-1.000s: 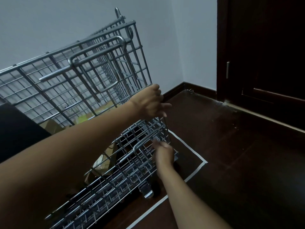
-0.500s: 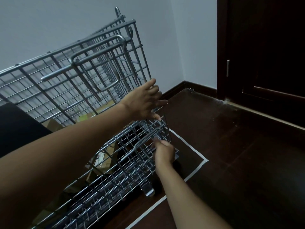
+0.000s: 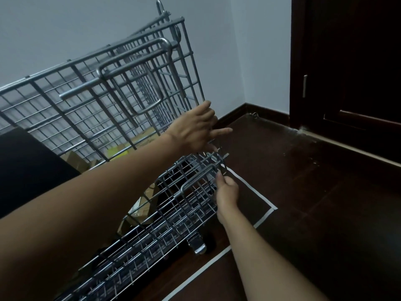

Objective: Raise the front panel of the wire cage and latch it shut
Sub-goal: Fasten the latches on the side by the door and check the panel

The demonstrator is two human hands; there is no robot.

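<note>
In the corner of the room, on the dark wooden floor (image 3: 303, 192) inside a white tape outline (image 3: 263, 216), stands the wire cage (image 3: 104, 109), its front panel (image 3: 186, 205) leaning outward at a low tilt rather than upright. The left hand (image 3: 195, 131) hovers with fingers spread loose, gripping nothing, just beside the cage's upright corner edge and above the panel's top end. The right hand (image 3: 226, 192) is pinched around the wire at the panel's top end, beside a U-shaped latch rod (image 3: 198, 178).
</note>
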